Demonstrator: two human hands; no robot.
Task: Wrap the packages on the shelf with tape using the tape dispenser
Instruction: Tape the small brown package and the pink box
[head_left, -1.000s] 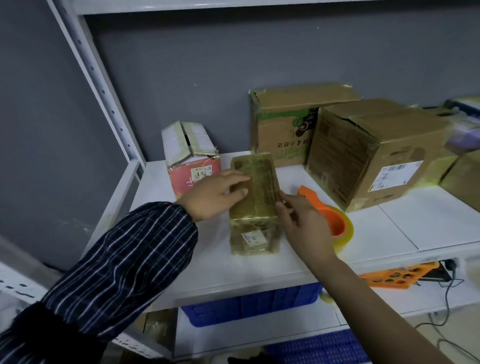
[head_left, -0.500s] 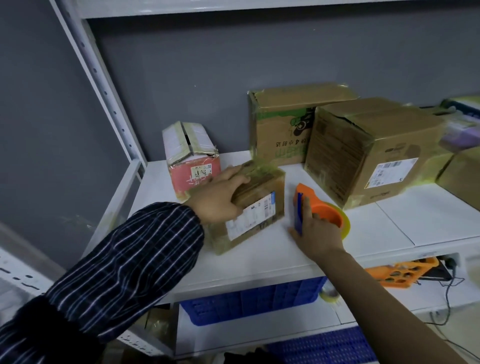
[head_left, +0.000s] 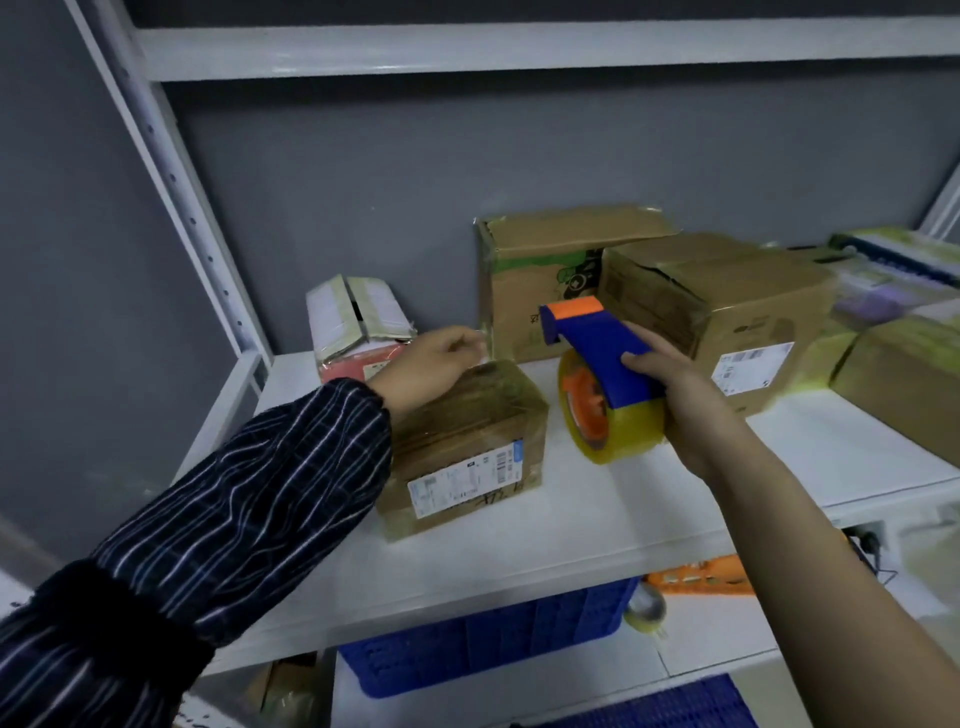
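A small brown package (head_left: 467, 421) with a white label on its front lies on the white shelf (head_left: 571, 525). It is covered in glossy tape. My left hand (head_left: 426, 369) rests on its top rear edge, fingers curled, pinching what looks like a thin clear tape end (head_left: 485, 343). My right hand (head_left: 680, 389) grips the blue handle of the blue-and-orange tape dispenser (head_left: 597, 343). It holds the dispenser above the shelf just right of the package. The yellowish tape roll (head_left: 618, 436) hangs below the handle.
A red-and-white box (head_left: 353, 322) stands behind the package at the left. A brown box with green print (head_left: 540, 260) and a larger labelled box (head_left: 737, 312) stand at the back, with more packages (head_left: 904, 384) to the right. A blue crate (head_left: 483, 644) sits on the lower shelf.
My right hand took the dispenser off the shelf and lifted it. My left hand turned the small package label-forward and moved to its top rear edge.
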